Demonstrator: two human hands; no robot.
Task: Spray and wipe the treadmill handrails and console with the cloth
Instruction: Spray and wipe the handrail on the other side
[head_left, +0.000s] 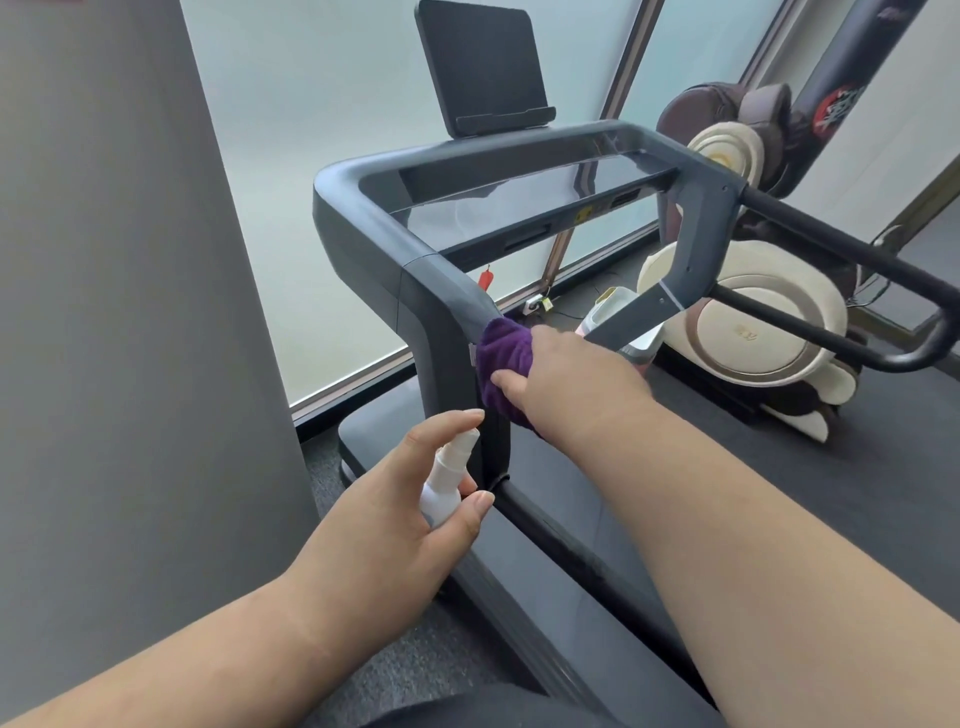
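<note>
I see my right hand (566, 379) wrapped round the purple cloth (504, 364) on the handrail (457, 291). Just below it, my left hand (415, 499) grips the spray bottle (447, 483).

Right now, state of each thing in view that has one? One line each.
left hand: grips the spray bottle
spray bottle: upright, nozzle toward the upright post
right hand: holds the cloth against the handrail
purple cloth: bunched, wrapped around the handrail
handrail: cloth on it
console screen: dark
</note>
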